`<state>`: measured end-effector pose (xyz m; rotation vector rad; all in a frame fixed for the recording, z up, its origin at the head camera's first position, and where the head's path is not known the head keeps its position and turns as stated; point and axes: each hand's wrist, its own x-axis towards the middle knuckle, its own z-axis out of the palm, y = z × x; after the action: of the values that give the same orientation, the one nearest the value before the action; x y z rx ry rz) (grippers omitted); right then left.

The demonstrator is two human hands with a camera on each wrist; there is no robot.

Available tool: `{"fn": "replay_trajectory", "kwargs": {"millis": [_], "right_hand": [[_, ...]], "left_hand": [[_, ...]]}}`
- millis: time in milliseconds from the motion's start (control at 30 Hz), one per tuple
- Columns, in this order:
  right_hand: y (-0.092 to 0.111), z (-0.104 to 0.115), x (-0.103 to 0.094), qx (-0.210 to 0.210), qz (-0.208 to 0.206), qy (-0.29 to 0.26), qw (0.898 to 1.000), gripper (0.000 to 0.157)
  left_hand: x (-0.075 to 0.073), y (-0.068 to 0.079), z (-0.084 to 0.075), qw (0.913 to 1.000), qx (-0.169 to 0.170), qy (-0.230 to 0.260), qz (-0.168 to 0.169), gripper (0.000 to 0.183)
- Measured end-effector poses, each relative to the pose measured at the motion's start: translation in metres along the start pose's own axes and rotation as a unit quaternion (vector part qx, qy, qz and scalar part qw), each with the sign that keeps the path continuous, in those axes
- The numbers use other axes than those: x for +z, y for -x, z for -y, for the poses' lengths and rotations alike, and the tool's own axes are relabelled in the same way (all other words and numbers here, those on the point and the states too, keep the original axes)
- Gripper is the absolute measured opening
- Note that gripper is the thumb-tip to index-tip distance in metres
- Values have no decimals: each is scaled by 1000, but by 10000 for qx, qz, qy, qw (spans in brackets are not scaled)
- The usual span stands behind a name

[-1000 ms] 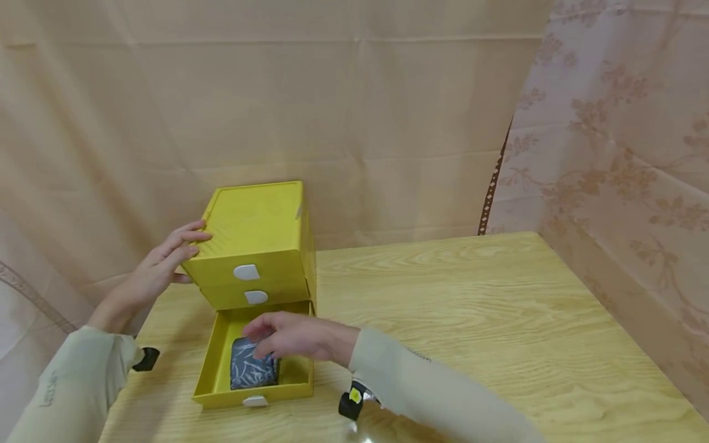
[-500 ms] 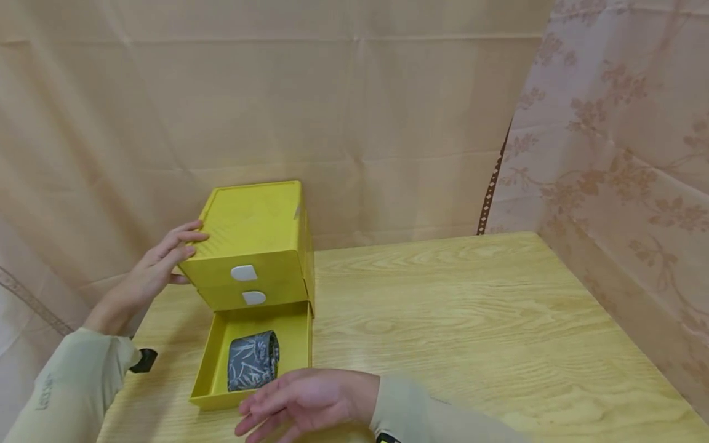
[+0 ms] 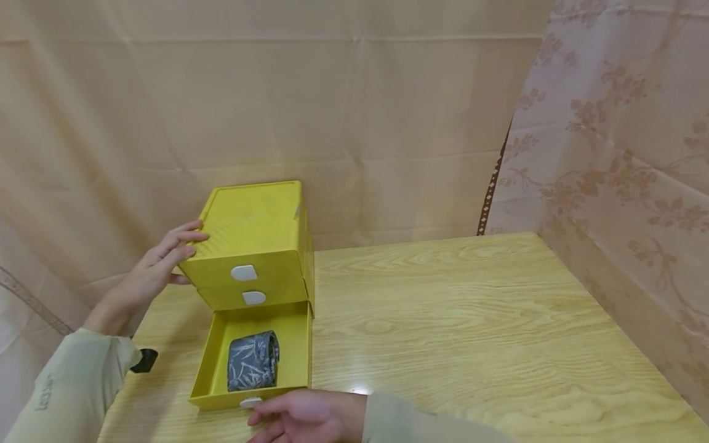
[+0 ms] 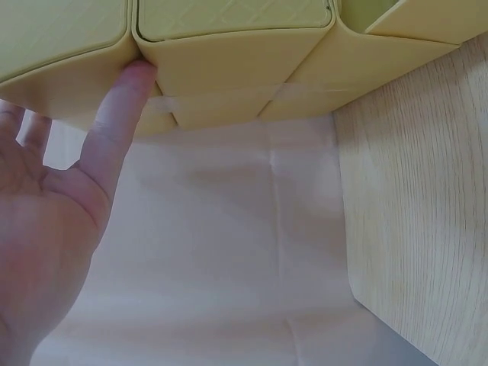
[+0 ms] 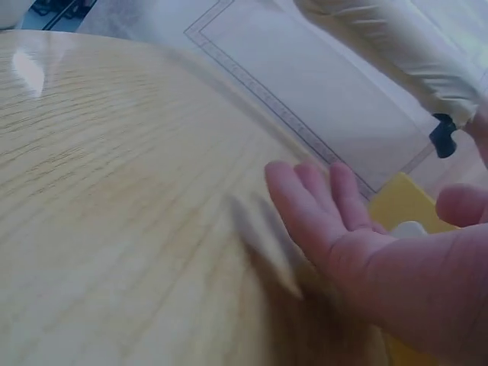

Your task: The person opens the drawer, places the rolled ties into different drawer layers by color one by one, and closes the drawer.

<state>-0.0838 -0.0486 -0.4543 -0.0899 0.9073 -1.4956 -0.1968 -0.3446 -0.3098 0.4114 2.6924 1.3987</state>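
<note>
A yellow three-tier drawer unit (image 3: pixel 252 221) stands on the wooden table, its bottom drawer (image 3: pixel 207 363) pulled out. Inside lies a folded, rolled dark grey cloth (image 3: pixel 249 363) with white leaf markings. My left hand (image 3: pixel 152 267) rests against the unit's upper left edge, some fingers over the top. In the left wrist view, one straight digit (image 4: pixel 118 122) presses the side near the seam between tiers. My right hand (image 3: pixel 310 418) is at the front of the bottom drawer, fingertips right by its white handle (image 3: pixel 251 402). Its fingers look loosely extended in the right wrist view, holding nothing.
Two upper drawers with white tabs (image 3: pixel 244 272) are closed. The wooden table (image 3: pixel 443 326) extends to the right. A beige curtain (image 3: pixel 354 111) hangs close behind the unit, and a floral cloth (image 3: pixel 631 135) hangs along the right side.
My right hand has moved from over the cloth in the drawer down to the drawer's front handle. The cloth sits slightly unrolled at its right end. My left hand stays in place.
</note>
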Motion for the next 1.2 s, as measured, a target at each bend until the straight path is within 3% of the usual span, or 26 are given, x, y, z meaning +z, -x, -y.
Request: {"fn": "replay_trajectory", "kwargs": {"millis": [367,600,800,1033,1200], "right_hand": [[-19,-16,6,-333,19,-584,9977,24],[-23,-17,13,-254,9,-1050,9941,32],[-19,-16,17,-149,-45,-1105,9938,44],[-16,-15,20,-364,-272,-1156,9923,33],[-19,-16,20,-547,-457,-1296,9890,35]], "left_hand": [[-5,3,-1,9999,-40,-58,-127,42],[-7,7,-1,9997,-148,-19,-170,41],[-4,6,-3,9996,-253,84,-89,43],[-1,1,-2,9996,-184,169,-108,43],[0,-1,-2,9994,-300,143,-68,44]]}}
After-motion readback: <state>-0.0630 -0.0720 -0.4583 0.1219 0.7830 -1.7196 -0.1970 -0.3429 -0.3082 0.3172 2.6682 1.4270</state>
